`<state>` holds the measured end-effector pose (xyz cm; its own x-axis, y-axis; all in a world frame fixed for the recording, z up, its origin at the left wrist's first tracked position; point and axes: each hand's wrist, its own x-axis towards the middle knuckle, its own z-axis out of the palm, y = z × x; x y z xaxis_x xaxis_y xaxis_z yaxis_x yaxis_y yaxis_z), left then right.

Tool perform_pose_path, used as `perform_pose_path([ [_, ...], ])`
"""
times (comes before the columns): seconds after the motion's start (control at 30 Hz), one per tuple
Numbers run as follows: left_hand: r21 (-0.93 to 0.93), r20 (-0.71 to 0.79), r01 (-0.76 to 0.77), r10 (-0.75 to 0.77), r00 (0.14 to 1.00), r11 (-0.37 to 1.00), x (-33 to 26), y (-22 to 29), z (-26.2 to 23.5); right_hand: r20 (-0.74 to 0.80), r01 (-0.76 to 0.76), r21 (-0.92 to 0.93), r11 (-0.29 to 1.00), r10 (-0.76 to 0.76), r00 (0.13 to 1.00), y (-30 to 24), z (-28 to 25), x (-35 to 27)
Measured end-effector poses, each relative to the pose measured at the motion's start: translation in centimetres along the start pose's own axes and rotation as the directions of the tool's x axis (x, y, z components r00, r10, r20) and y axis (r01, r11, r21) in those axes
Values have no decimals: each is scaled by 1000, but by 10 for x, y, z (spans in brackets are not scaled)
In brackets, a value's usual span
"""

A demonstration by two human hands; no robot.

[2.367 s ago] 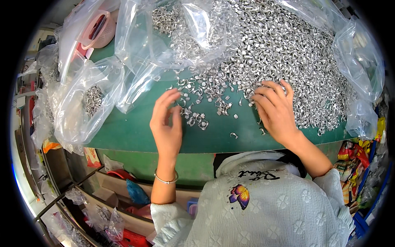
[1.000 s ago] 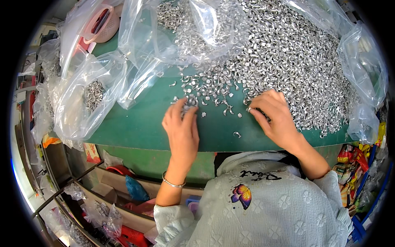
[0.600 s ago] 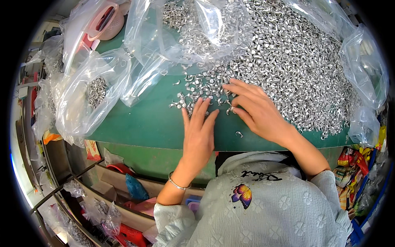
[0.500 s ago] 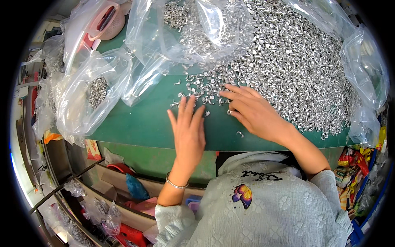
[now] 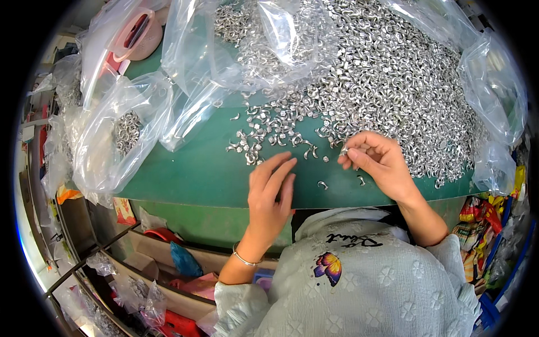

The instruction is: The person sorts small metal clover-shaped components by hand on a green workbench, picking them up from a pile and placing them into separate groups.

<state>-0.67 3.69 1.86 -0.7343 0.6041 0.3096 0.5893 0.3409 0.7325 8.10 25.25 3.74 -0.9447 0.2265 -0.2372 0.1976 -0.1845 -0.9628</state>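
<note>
A large heap of small curved silver metal pieces (image 5: 410, 95) spreads over the green tabletop (image 5: 213, 174), with a looser scatter (image 5: 269, 126) at its near left side. My right hand (image 5: 379, 160) is at the heap's near edge, thumb and fingertips pinched on one small metal piece (image 5: 344, 150). Just nearer than the scatter, my left hand (image 5: 269, 188) hovers over or rests on the table with its fingers apart and nothing visible in them. Between the hands lie a few stray pieces, one curved piece (image 5: 322, 185) among them.
Clear plastic bags (image 5: 196, 73) lie left of and partly over the heap; one bag (image 5: 120, 140) holds more metal pieces. A pink basket (image 5: 137, 39) stands at the far left. Another clear bag (image 5: 494, 95) lines the right side. Below the table's front edge are shelves (image 5: 174, 286) with bagged parts.
My right hand has drawn back rightward from the scatter and now pinches a metal piece. My left hand has moved nearer and rightward, off the scatter. Another stray piece now lies near the front edge.
</note>
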Motion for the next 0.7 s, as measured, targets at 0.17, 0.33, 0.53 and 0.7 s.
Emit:
perform_pose_path([
  [0.17, -408, 38, 66, -55, 998, 911, 11, 23, 17, 142, -195, 171, 966, 172, 975, -1, 1, -6],
  [0.33, -407, 70, 55, -28, 997, 912, 18, 38, 30, 153, -228, 142, 963, 206, 966, -4, 1, -19],
  [0.53, -352, 177, 58, 6, 984, 934, 23, 54, 48, -3, -58, 39, 998, 58, 998, 4, -17, -48],
  [0.7, -235, 252, 14, 47, 967, 972, 22, 48, 58, -434, -19, -361, 932, -150, 888, 5, -73, -106],
])
